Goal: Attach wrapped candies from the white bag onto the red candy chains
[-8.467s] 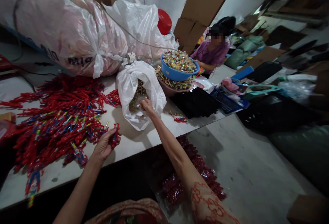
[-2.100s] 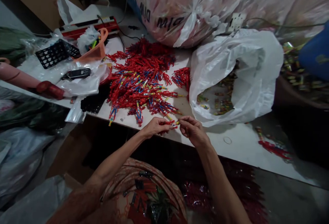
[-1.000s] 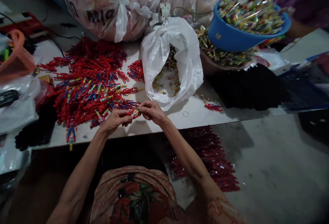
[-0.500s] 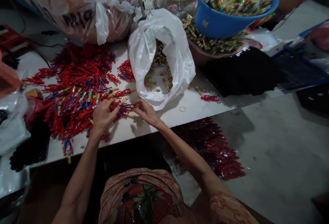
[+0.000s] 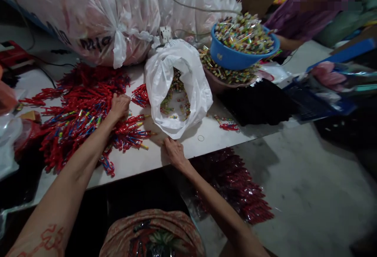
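My left hand point(image 5: 120, 107) reaches onto the far right part of a heap of red-and-blue plastic figures point(image 5: 79, 101); its fingers are curled, and what they hold, if anything, is hidden. Small tubes with bright wrappers lie among the figures. My right hand point(image 5: 174, 151) is by the table's front edge, just in front of a white plastic bag point(image 5: 200, 88). Its fingers are bent together, and I cannot see anything in them. The bag's mouth faces me, with several colourful wrapped tubes point(image 5: 167, 111) inside. Between my hands, a bunch of figures point(image 5: 131, 133) points toward the right.
A blue basin point(image 5: 235, 58) heaped with wrapped tubes stands on a fuller pinkish basin point(image 5: 215, 78). A black cloth-like pile point(image 5: 259, 103), a few loose figures point(image 5: 226, 124) and a rubber band point(image 5: 200, 138) lie rightward. Tied sacks point(image 5: 118, 29) stand behind. Another person's purple sleeve point(image 5: 297, 19) shows.
My left hand has moved farther back over the heap. My right hand has left the figures' ends and come rightward, in front of the bag. The camera view has tilted up.
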Motion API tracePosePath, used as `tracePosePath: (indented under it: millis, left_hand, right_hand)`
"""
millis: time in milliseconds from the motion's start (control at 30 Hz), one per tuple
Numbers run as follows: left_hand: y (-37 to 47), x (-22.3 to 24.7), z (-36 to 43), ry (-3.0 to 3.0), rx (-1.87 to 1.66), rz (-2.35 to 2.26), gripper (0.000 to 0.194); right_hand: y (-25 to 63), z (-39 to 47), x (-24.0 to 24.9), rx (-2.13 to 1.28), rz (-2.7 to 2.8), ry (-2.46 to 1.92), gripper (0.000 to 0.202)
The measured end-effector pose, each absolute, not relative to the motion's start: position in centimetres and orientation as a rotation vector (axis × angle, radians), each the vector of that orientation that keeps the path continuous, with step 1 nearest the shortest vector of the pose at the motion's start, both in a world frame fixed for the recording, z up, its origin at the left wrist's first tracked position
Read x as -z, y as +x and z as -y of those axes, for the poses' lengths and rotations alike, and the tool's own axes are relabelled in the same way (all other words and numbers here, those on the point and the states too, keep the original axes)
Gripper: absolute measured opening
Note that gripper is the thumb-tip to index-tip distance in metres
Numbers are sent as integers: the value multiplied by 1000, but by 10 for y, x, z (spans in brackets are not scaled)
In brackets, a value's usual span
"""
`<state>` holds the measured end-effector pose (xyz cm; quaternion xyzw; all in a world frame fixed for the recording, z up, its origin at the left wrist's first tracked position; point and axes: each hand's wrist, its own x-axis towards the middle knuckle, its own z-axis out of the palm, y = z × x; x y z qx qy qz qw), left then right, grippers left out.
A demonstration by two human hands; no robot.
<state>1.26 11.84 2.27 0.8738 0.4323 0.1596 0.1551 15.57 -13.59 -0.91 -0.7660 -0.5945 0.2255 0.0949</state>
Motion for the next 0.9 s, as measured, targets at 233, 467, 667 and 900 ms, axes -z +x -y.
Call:
tracePosePath:
  millis: [233, 467, 667, 900]
  left_hand:
    - [-9, -31, 5, 1878, -657, -1057, 29]
    - [-27, -12, 101, 1292, -200, -842, 56]
    - [-47, -7, 102, 1223, -278, -864, 60]
    - [-51, -7, 101, 1215, -290, -837, 53]
  right_hand:
    - [162, 129, 2, -1256, 961, -1342, 53]
    - [156, 127, -18, -1862, 1169, -1129, 43]
    - [138, 120, -7, -1617, 897, -1209, 44]
    - [115, 111, -10, -1567, 809, -1141, 44]
